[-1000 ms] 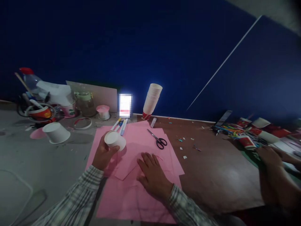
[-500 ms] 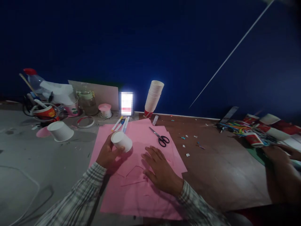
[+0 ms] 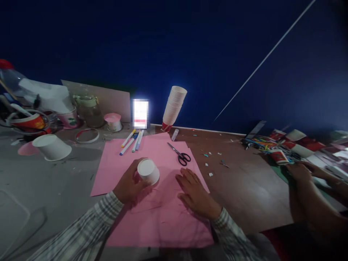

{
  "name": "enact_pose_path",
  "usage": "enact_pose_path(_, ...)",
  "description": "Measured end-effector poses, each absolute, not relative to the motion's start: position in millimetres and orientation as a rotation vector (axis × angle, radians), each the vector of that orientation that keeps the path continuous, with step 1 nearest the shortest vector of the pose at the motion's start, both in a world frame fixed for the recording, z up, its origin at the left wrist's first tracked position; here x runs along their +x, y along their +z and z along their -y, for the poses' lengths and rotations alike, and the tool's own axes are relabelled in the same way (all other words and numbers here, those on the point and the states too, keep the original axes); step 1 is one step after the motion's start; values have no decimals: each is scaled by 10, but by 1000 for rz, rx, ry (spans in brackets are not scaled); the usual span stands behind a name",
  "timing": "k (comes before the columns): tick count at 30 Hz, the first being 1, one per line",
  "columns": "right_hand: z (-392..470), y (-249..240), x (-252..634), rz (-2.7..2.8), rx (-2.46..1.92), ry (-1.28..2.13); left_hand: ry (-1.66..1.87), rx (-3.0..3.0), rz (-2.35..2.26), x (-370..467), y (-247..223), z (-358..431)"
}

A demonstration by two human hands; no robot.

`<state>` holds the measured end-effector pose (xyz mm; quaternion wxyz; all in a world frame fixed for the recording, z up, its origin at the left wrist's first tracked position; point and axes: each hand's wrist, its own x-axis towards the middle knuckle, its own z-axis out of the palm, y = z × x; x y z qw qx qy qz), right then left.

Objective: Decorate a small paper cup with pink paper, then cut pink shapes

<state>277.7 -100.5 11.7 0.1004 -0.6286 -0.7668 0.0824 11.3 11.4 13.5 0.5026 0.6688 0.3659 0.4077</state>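
My left hand [image 3: 132, 184] grips a white paper cup [image 3: 148, 171], bottom up, over the pink paper sheets [image 3: 160, 148]. Fingers apart, my right hand [image 3: 197, 195] rests on the right part of the sheets and holds nothing. Black-handled scissors [image 3: 181, 155] lie just beyond it at the paper's right side. Several markers [image 3: 130, 144] are near the far left edge of the paper, and a small clear tube [image 3: 175, 134] lies at its far edge.
Another white cup [image 3: 51, 147] stands at the left, near a tape ring [image 3: 87, 136] and a glass jar [image 3: 88, 110]. A tall cup stack [image 3: 174, 107] leans by the blue wall. Paper scraps dot the brown table [image 3: 236, 188]. At right, another person's hands [image 3: 304, 172] are near red cups.
The held cup has moved down and right and now stands more upright, close to the paper. My right hand has shifted slightly right. The view has turned a little.
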Motion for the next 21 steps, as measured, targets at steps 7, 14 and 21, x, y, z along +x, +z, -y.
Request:
enact_pose_path(7,990,151,2375,2279,-1946,277,972,1682,-875,101,123,-116)
enact_pose_path(14,971,260,2192,2311,-1902,293,962,1772,-836,100,127,-96)
enact_pose_path(21,947,243,2225,2302,-1888,324,831,1852,-753,58,121,-92)
